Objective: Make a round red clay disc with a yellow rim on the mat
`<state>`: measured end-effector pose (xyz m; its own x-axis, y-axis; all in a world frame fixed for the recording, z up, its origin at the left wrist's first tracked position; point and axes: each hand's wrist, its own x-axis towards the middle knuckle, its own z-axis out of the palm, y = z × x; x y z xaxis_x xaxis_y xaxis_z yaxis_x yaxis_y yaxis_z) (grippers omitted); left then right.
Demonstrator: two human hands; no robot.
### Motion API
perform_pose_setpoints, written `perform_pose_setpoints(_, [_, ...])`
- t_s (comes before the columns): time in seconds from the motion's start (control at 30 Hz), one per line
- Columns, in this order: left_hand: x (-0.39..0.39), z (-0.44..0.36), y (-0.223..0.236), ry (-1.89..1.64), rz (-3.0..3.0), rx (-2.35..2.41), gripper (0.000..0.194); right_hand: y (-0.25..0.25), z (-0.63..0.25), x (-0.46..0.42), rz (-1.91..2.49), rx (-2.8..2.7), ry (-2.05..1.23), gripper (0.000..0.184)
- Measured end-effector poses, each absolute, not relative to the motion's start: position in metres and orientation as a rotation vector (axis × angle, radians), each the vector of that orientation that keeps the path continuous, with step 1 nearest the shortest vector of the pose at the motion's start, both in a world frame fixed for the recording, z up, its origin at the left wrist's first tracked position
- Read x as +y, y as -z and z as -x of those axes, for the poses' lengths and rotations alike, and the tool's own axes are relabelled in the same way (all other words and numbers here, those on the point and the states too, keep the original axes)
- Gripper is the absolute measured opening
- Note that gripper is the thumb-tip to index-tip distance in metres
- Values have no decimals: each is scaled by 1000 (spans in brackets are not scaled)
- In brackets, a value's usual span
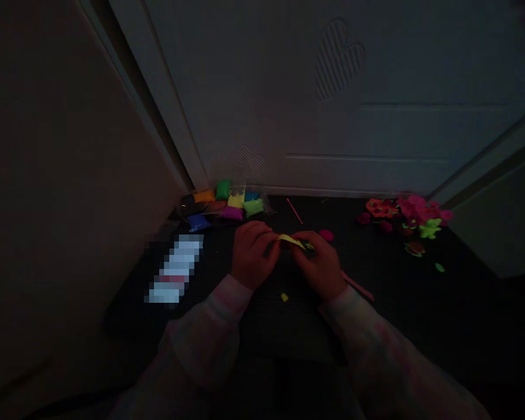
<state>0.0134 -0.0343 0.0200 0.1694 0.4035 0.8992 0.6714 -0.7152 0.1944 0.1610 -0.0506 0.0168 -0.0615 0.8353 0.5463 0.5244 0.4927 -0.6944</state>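
A thin yellow strip of modelling clay stretches between my two hands, above the middle of the dark table. My left hand pinches its left end between thumb and fingers. At the other end, my right hand has its fingers closed on the strip, and a small yellow bit pokes out by the thumb. A small yellow lump of clay lies on the table just below the hands. Beyond my right hand is a flat pink clay piece. The dim light hides finer detail.
Bagged coloured clay is heaped at the back left. A pink stick tool lies near the wall, and a pink strip beside my right wrist. Bright clay flowers crowd the back right. A blurred lit screen lies left.
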Motion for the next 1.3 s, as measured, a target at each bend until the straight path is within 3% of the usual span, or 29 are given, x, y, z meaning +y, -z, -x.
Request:
perform_pose_setpoints(0.17, [-35, -13, -21, 1511, 2238, -1037, 23, -17, -161, -51, 1157, -1738, -365, 14])
perform_pose_setpoints(0.53, [-34, -12, -20, 1512, 2227, -1010, 13, -18, -160, -52, 1151, -1775, -350, 14])
perform_pose_setpoints(0.77, [-35, -13, -21, 1488, 2277, -1019, 20, -17, -161, -52, 1141, -1785, -334, 14])
perform_pose_setpoints(1.03, [-34, -13, -21, 1518, 2309, -1027, 9, -17, -161, -52, 1133, -1789, -325, 15])
perform_pose_setpoints(1.3, [-35, -13, -21, 1518, 2354, -1048, 15, -18, -161, -51, 1149, -1809, -325, 15])
